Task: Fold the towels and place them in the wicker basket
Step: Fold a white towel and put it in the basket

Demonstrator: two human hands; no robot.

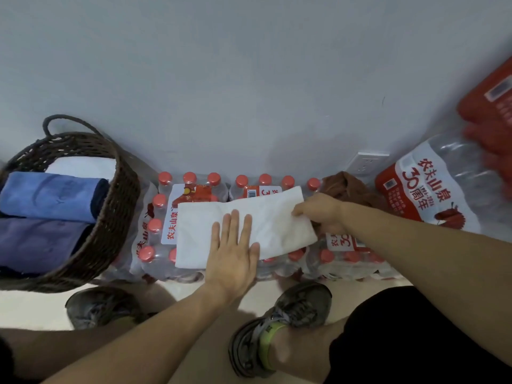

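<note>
— Left hand (232,245) lies flat, fingers straight, on the white towel (266,217) atop the water bottles (160,214); right hand (318,214) pinches its right edge.
— Bumpy caps; I reckon the fold may skew before the basket (116,217).

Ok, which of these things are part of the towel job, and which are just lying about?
Part of the job:
- white folded towel, pressed flat by left hand, gripped by right hand
- dark wicker basket
- blue folded towels in it
- brown crumpled towel

Lying about:
- shrink-wrapped red-capped water bottles
- white wall socket
</note>
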